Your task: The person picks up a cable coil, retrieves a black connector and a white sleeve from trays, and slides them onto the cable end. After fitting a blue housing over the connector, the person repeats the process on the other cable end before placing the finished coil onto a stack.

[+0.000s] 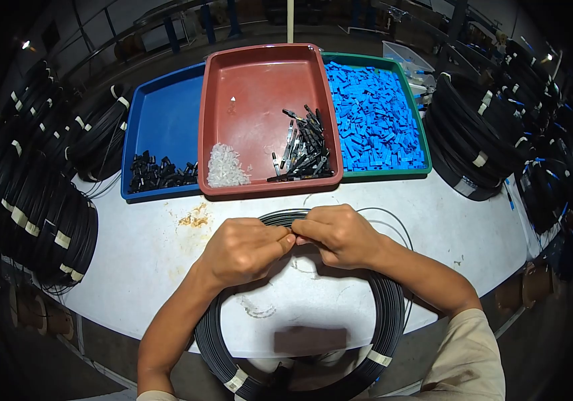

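A large coil of black cable (388,311), bound with pale tape bands, lies in front of me and overhangs the table's near edge. At the coil's far side, my left hand (248,248) and my right hand (341,235) meet with fingertips pinched together. Whatever is between the fingers is too small and covered to make out. One loose strand of cable (403,230) loops out to the right behind my right forearm.
Beyond the hands stand a blue tray (166,100) with black parts, a red tray (266,87) with clear pieces (225,167) and black connectors (306,147), and a green tray (428,150) of blue pieces (373,117). Cable coils (46,220) flank the white table (133,267) on both sides.
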Demonstrator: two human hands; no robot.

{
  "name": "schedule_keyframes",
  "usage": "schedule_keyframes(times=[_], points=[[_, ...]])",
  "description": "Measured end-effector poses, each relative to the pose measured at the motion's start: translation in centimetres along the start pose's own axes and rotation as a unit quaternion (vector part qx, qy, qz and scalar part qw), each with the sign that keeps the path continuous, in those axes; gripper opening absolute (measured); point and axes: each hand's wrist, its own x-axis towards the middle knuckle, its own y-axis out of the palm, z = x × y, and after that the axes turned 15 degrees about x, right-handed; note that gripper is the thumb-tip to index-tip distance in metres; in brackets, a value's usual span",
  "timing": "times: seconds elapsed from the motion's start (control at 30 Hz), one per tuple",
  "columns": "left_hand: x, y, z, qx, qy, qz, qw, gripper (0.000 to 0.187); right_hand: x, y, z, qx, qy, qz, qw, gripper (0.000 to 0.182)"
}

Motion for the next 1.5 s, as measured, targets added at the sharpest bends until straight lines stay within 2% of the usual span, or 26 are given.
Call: schedule_keyframes(times=[0.07,0.17,0.23,0.27,0.33,0.37,0.43,0.47,0.53,0.63,0.73,0.77,0.8,0.87,0.93,1.0,1.07,1.1,1.13,1.17,1.2,1.27,1.33,1.43,1.47,1.5], points=[[0.1,0.2,0.0,0.02,0.007,-0.01,1.0,0.007,0.2,-0.1,-0.1,0.051,0.038,0.003,0.998,0.017],[0.1,-0.1,-0.1,0.001,-0.023,-0.046,0.999,0.006,0.5,-0.1,0.2,0.02,-0.021,-0.032,0.999,0.023],[0.4,-0.7,-0.5,-0.2,-0.239,0.008,0.95,0.01,0.6,-0.3,0.8,-0.12,-0.105,-0.047,0.986,0.024],[-0.3,-0.1,-0.2,-0.357,-0.344,0.025,0.868,0.014,0.6,-0.3,0.8,-0.12,-0.105,-0.045,0.986,0.024],[-0.4,-0.1,-0.3,-0.401,-0.372,0.035,0.836,0.016,0.6,0.0,0.8,-0.179,-0.149,-0.067,0.97,0.024],[-0.2,-0.1,-0.4,-0.401,-0.372,0.036,0.836,0.016,0.6,-0.2,0.9,-0.179,-0.149,-0.068,0.97,0.024],[0.2,-0.2,-0.6,-0.191,-0.201,-0.009,0.961,0.014,0.5,-0.5,1.2,-0.143,-0.102,-0.027,0.984,0.024],[0.1,-0.3,-0.3,-0.132,-0.116,-0.008,0.984,0.006,0.5,-0.5,1.1,-0.143,-0.102,-0.028,0.984,0.024],[0.1,0.1,-0.2,0.032,0.036,-0.046,0.998,0.004,0.2,-0.2,0.7,-0.021,-0.022,-0.032,0.999,0.025],[0.8,-0.1,-0.3,0.145,0.108,-0.084,0.98,0.004,0.2,0.1,0.4,0.057,0.026,-0.052,0.997,0.019],[-0.2,0.0,0.3,0.054,0.029,-0.055,0.997,0.007,0.6,0.1,0.2,0.075,0.024,-0.054,0.995,0.014],[-0.4,-0.1,0.4,-0.011,-0.032,-0.035,0.999,0.01,0.8,0.0,0.5,0.025,-0.013,-0.059,0.998,0.017],[-0.4,-0.2,0.2,-0.011,-0.036,-0.037,0.999,0.01,0.8,-0.1,0.7,-0.026,-0.048,-0.064,0.996,0.019],[0.0,-0.4,-0.5,-0.209,-0.258,-0.011,0.943,0.012,0.8,-0.4,0.7,-0.084,-0.088,-0.057,0.991,0.022],[-0.4,-0.1,-0.3,-0.28,-0.303,0.0,0.911,0.013,0.7,-0.5,0.8,-0.143,-0.126,-0.056,0.98,0.025],[-0.5,0.0,-0.2,-0.423,-0.355,0.029,0.833,0.013,0.7,-0.5,1.0,-0.167,-0.176,-0.069,0.968,0.028],[-0.4,-0.1,-0.3,-0.441,-0.365,0.036,0.819,0.01,0.6,-0.5,1.0,-0.162,-0.177,-0.065,0.969,0.027],[-0.2,-0.3,-0.3,-0.297,-0.251,0.013,0.921,0.008,0.5,-0.6,1.1,-0.126,-0.144,-0.046,0.98,0.027],[0.2,-0.5,-0.3,-0.141,-0.124,-0.012,0.982,0.006,0.4,-0.8,1.1,-0.091,-0.111,-0.028,0.989,0.027],[0.3,-0.5,-0.3,-0.017,-0.021,-0.002,1.0,0.006,0.4,-0.8,1.0,-0.096,-0.107,-0.031,0.989,0.027],[0.6,-0.4,-0.4,-0.023,-0.015,-0.002,1.0,0.006,0.4,-0.6,0.8,-0.059,-0.08,-0.037,0.994,0.027],[1.1,-0.3,-0.4,0.142,0.113,-0.103,0.978,0.006,0.2,-0.4,0.4,-0.025,-0.055,-0.042,0.997,0.028],[0.8,-0.2,-0.1,0.153,0.113,-0.099,0.977,0.008,0.3,0.1,0.1,0.009,-0.046,-0.067,0.997,0.03],[-0.1,-0.5,0.2,-0.042,-0.068,-0.036,0.996,0.01,0.6,-0.1,0.3,-0.051,-0.077,-0.068,0.993,0.029],[-0.3,-0.5,0.0,-0.041,-0.071,-0.036,0.996,0.01,0.7,-0.1,0.4,-0.049,-0.078,-0.067,0.994,0.029],[-0.5,-0.3,-0.1,-0.207,-0.211,0.003,0.955,0.011,0.8,-0.2,0.6,-0.088,-0.122,-0.074,0.986,0.028]])
